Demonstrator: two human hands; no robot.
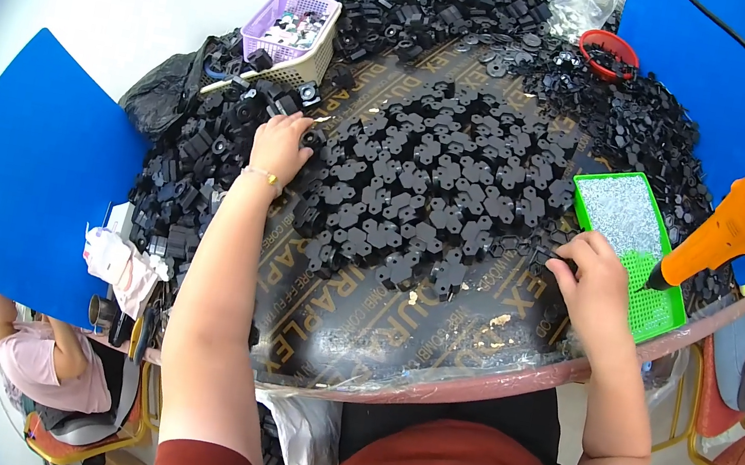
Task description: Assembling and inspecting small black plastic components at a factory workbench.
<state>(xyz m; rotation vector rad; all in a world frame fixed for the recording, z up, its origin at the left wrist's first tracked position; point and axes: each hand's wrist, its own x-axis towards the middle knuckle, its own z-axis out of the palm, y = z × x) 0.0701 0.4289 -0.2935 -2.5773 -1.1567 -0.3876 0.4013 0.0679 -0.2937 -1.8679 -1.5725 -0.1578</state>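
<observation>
My left hand (280,148) reaches to the inner edge of the heap of black plastic parts (192,163) on the left. Its thumb and fingers curl round a black plastic part with a round opening (312,138). On the right, my right hand (594,275) is closed in a pinch beside the green tray (662,325); a small black piece (553,259) shows at the fingertips, partly hidden. Between both hands lie rows of flat black plastic pieces with small holes (431,178), set close together on the dark printed tabletop (299,319).
Small silvery pieces (622,210) fill the green tray's far part. An orange electric screwdriver (723,227) hangs over it on a black cable. A purple basket (271,43), a red bowl (608,60) and blue partitions (37,176) stand around. Another person (56,357) sits at lower left.
</observation>
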